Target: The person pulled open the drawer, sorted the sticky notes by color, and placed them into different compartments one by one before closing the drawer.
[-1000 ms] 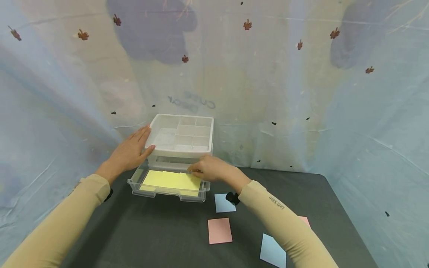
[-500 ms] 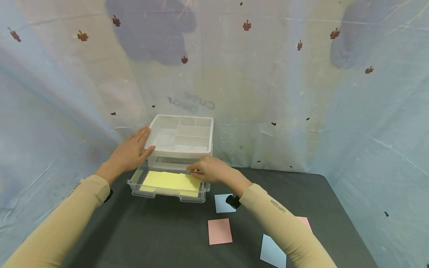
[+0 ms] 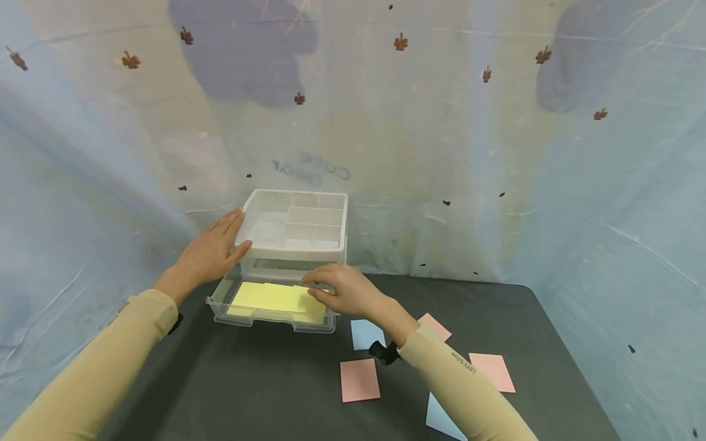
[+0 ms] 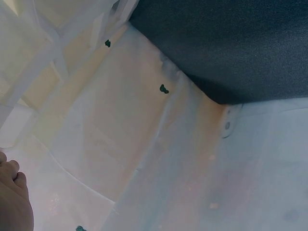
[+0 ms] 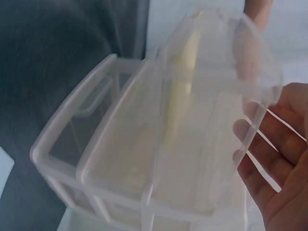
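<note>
A white plastic drawer organizer with a divided top tray stands at the back left of the table. Its clear lower drawer is pulled out and has yellow square notes lying flat in it. My left hand rests along the organizer's left side, straight fingers on the side and thumb at the top tray's front corner. At the drawer's right edge is my right hand, fingers loosely bent and holding nothing. The right wrist view shows those fingers beside the clear drawer wall, apparently touching it.
On the dark table lie a blue note and a pink note. Another pink note, one more pink note and a blue note lie around my right forearm. A printed curtain hangs behind the table.
My right hand has drawn back slightly from inside the drawer toward its right edge, and its fingers have loosened. My left hand stays on the organizer. More pink notes show beside the right forearm.
</note>
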`<state>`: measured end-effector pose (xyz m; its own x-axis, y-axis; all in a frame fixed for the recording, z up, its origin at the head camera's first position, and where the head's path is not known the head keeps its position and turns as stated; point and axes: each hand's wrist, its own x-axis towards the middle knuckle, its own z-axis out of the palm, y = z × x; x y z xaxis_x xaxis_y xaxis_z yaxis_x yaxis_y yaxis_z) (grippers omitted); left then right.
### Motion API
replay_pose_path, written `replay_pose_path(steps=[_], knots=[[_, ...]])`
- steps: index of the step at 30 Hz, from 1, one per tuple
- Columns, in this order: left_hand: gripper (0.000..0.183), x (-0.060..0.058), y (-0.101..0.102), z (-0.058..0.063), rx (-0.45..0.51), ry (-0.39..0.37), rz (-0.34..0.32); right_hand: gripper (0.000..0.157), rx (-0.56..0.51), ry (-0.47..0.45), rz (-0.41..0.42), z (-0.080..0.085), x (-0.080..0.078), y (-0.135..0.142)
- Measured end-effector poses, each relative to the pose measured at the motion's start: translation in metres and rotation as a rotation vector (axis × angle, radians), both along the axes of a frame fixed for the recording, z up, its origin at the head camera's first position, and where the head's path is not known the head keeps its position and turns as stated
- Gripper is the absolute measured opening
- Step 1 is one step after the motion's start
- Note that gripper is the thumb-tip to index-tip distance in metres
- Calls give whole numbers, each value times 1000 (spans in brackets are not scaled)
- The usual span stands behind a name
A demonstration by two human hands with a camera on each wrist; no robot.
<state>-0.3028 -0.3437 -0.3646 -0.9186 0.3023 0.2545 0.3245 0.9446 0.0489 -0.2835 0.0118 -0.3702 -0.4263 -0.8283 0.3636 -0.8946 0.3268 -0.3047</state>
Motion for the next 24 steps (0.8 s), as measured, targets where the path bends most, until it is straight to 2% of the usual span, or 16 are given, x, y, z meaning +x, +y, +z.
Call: replay_pose_path(steps=[4, 14, 20, 24], knots=[[80, 0, -1, -1, 1, -11, -2, 28, -150, -36, 4, -1, 11, 3], [81, -2, -3, -4, 8, 29, -24, 26, -533, -248, 12, -7, 36, 2], [80, -1, -1, 0, -2, 17, -9, 27, -728, -419, 65, -16, 55, -7], [80, 1, 1, 2, 0, -2, -2, 27, -812, -518, 100, -22, 69, -16]])
